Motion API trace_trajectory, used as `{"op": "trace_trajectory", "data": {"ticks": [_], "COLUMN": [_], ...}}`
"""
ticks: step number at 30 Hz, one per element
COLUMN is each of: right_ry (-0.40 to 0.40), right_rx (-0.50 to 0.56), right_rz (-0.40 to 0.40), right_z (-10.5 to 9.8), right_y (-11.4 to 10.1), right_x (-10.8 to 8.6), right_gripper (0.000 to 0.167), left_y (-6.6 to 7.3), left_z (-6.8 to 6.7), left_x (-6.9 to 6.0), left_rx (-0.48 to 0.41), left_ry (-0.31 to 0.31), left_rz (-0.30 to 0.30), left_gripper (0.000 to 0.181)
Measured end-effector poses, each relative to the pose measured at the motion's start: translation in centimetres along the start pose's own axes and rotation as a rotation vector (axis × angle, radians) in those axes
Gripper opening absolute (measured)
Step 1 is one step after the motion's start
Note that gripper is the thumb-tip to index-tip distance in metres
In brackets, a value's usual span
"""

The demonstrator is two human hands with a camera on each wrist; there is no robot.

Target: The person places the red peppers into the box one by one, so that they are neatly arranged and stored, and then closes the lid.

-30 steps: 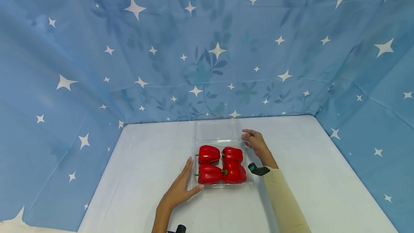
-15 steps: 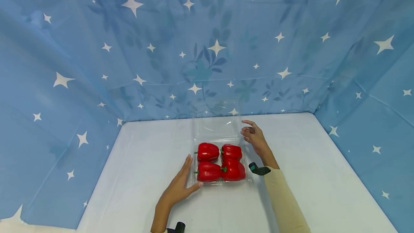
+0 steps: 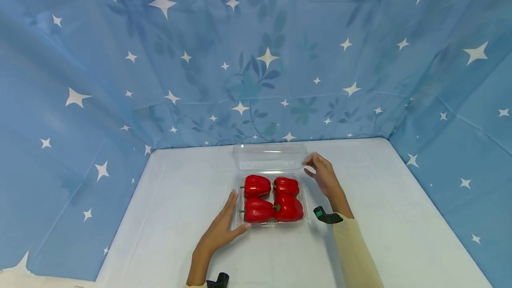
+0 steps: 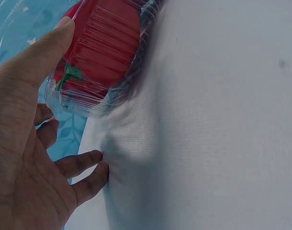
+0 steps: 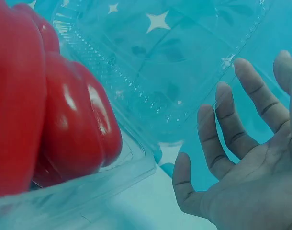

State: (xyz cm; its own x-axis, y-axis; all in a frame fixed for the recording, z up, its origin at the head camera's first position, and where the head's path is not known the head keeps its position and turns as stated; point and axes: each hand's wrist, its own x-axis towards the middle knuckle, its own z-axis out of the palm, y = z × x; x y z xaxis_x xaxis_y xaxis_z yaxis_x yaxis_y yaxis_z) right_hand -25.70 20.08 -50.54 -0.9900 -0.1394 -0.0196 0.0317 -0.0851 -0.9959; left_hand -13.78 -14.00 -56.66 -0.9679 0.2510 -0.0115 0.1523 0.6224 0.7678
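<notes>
A clear plastic clamshell box [image 3: 305,206] with several red bell peppers [image 3: 258,211] in it sits on the white table. Its hinged lid [image 3: 270,157] stands raised at the far side, tilted up off the table. My left hand [image 3: 219,233] rests along the box's left side, thumb at the near left corner; in the left wrist view the thumb of the left hand [image 4: 24,143] lies against the box wall [image 4: 84,98]. At the lid's right edge is my right hand [image 3: 327,179]. In the right wrist view its loosely bent fingers [image 5: 225,103] touch the transparent lid [image 5: 179,52].
The white tabletop [image 3: 176,194] extends on both sides of the box. Behind it and at both sides hangs a blue curtain [image 3: 200,79] with white stars. Each wrist wears a black band [image 3: 328,216].
The lid has swung up from leaning back to stand raised, its upper edge now nearer the viewer. My right hand has shifted slightly right. The left hand has stayed by the box.
</notes>
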Motion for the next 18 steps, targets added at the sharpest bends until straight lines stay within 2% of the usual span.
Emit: {"op": "trace_trajectory", "data": {"ticks": [3, 6, 10, 13, 18], "right_ry": [0.004, 0.027, 0.062, 0.094, 0.116], "right_rx": [0.006, -0.052, -0.232, -0.336, -0.415], "right_rz": [-0.004, -0.011, -0.056, -0.092, -0.157], "right_z": [0.2, 0.0, -0.2, -0.1, 0.2], "right_y": [0.1, 0.9, 2.4, 3.4, 4.7], "right_x": [-0.8, -1.4, -2.3, -3.1, -4.4], "right_gripper": [0.043, 0.039, 0.035, 0.033, 0.029], "left_y": [-0.1, 0.0, 0.0, -0.1, -0.4], "left_z": [-0.1, -0.1, -0.1, -0.2, -0.7], "left_x": [-0.1, -0.1, -0.2, -0.2, -0.3], "left_rx": [-0.008, -0.016, -0.021, -0.061, -0.129], "left_ry": [0.001, -0.002, 0.003, -0.002, -0.022], "left_rz": [0.011, 0.015, 0.01, 0.018, 0.034], "left_gripper": [0.102, 0.103, 0.104, 0.108, 0.118]}}
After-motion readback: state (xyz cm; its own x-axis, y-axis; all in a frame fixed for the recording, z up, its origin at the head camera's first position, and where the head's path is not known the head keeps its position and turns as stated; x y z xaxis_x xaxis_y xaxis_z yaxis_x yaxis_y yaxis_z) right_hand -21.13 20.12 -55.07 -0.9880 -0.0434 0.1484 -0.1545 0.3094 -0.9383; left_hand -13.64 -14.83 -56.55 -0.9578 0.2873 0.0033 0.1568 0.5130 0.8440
